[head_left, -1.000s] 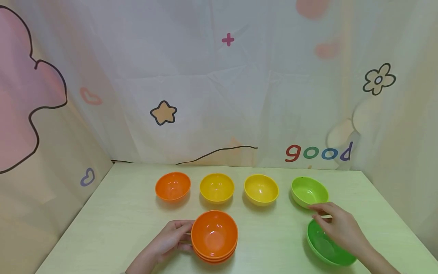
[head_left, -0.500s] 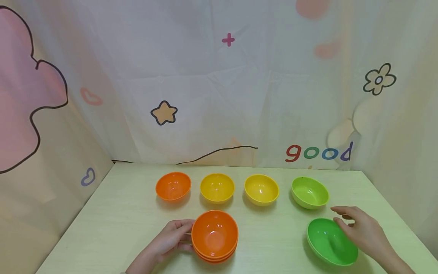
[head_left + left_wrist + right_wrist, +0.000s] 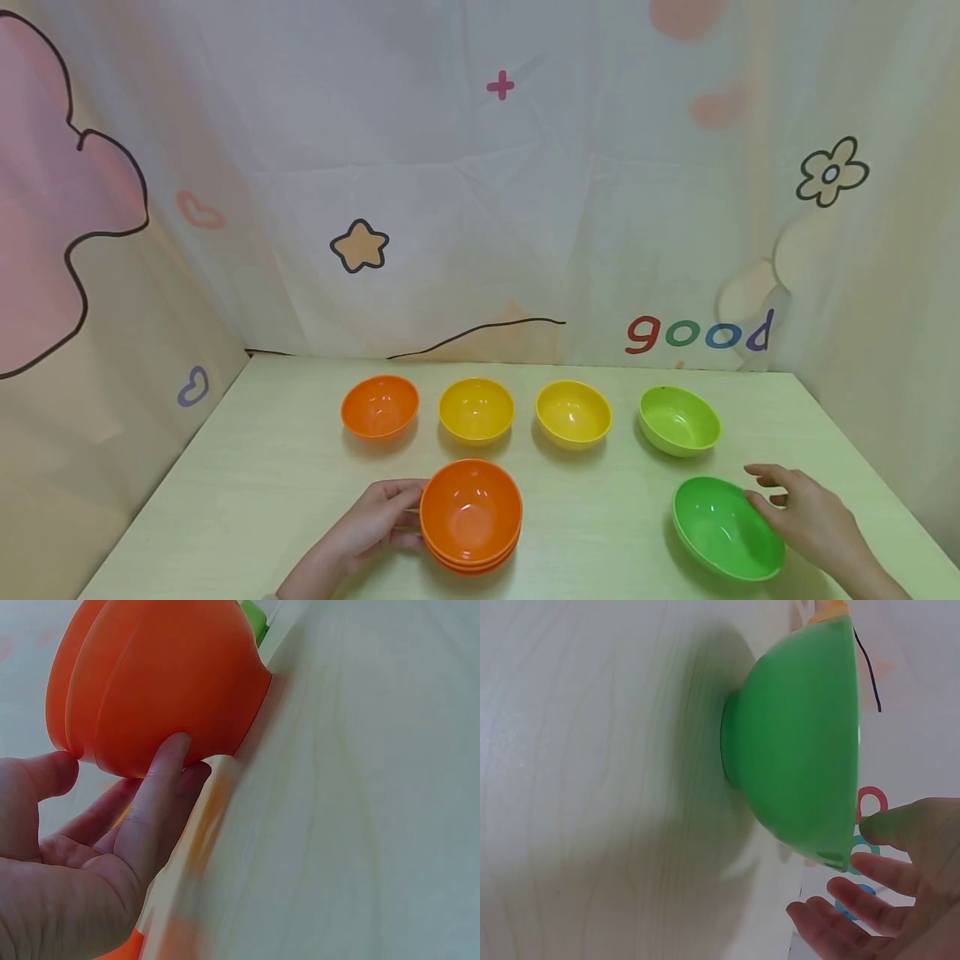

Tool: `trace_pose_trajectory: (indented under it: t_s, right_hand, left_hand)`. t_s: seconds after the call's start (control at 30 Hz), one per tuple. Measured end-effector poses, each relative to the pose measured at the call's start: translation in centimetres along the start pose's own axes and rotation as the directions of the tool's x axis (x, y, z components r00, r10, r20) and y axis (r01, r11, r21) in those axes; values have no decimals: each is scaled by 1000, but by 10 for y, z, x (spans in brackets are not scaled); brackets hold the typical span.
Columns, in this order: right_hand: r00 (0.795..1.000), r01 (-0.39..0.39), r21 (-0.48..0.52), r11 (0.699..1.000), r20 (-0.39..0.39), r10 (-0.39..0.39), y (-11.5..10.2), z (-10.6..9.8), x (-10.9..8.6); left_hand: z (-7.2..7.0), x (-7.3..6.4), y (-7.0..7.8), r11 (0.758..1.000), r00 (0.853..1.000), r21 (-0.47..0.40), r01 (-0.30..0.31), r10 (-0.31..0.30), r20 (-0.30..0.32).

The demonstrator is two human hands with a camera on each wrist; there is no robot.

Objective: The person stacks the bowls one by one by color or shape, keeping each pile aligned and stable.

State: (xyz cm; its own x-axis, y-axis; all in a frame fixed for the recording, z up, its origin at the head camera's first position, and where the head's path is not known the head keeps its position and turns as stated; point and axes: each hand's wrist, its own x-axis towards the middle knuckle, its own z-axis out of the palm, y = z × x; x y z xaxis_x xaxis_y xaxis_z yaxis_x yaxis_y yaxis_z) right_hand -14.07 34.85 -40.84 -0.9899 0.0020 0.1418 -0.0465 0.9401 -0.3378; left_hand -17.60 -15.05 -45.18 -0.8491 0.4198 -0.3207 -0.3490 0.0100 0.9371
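Note:
A stack of orange bowls [image 3: 471, 512] stands near the front of the table, with several rims visible. My left hand [image 3: 378, 521] rests against its left side. In the left wrist view the thumb touches near the rim and extended fingers [image 3: 157, 787] lie along the outer wall. On the right, a green bowl [image 3: 723, 533] sits upright. My right hand [image 3: 813, 521] is at its right edge, fingers loosely bent. The right wrist view puts the thumb [image 3: 892, 825] by the rim and the other fingers outside the bowl, without a grip on it.
A row of single bowls stands farther back: an orange bowl [image 3: 380, 408], a yellow bowl [image 3: 476, 411], another yellow bowl [image 3: 573, 414] and a light green bowl [image 3: 678, 421]. Behind the pale table [image 3: 592, 533] hangs a printed curtain [image 3: 420, 208].
My right hand has moved from above the green bowl, near the light green one, rightward and then slightly down to the green bowl's right edge. The left hand and the bowls have stayed put.

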Motion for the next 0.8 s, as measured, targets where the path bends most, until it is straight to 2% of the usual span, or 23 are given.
trace_pose_trajectory:
  t_s: [0.3,0.8]
  right_hand:
    - [997,-45,-5,999,62,45,4,4,1]
    - [997,-52,15,999,54,51,7,13,-3]
  left_hand:
    - [1,0,1,1000,1000,-2,5,-5,0]
    - [2,0,-1,1000,1000,-1,-14,14,3]
